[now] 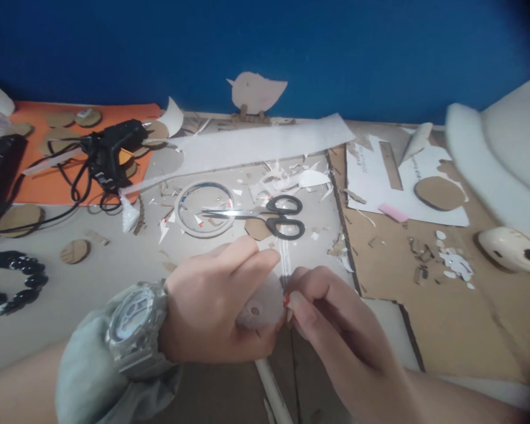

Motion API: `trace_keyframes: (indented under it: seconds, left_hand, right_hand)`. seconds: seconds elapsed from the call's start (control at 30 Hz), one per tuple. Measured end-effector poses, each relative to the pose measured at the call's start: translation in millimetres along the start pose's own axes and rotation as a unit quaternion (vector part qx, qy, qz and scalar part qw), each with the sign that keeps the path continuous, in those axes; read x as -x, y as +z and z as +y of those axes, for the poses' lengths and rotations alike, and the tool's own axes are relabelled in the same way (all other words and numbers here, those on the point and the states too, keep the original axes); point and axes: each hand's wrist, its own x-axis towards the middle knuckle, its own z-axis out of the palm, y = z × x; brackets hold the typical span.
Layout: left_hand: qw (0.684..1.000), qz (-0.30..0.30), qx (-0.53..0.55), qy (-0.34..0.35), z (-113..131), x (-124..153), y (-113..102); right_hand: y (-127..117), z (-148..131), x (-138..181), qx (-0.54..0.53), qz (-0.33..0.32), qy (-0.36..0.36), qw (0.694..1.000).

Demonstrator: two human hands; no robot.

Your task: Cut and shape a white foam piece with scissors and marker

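Note:
Near the table's front edge, my left hand [216, 300] is closed around a pale rounded cutout [269, 294] that bears a small round spot like an eye. Much of the cutout is hidden by the fingers. My right hand [335, 324] pinches a tiny red piece [287, 300] between thumb and forefinger, right at the cutout's right edge. Just beyond the hands lie scissors [285, 217] with black handles, their blades resting across a white ring [179, 218], maybe a tape roll. Paper scraps are scattered around them.
A black glue gun [110, 153] with its cord lies on an orange sheet [39, 191] at left, among cardboard discs. A pale bird cutout [258, 94] stands against the blue wall. At right are a cardboard sheet [468, 335], white paper [368, 194] and a rounded white object [507, 250].

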Motion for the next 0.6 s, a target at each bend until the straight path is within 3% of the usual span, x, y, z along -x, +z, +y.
trace_keyframes:
  seconds: [0.6]
  left_hand:
    - [1.0,-0.007,0.0,-0.009,0.3,0.2,-0.9]
  right_hand:
    - [-1.9,-3.1,-4.4,-0.018,-0.033,0.02,0.999]
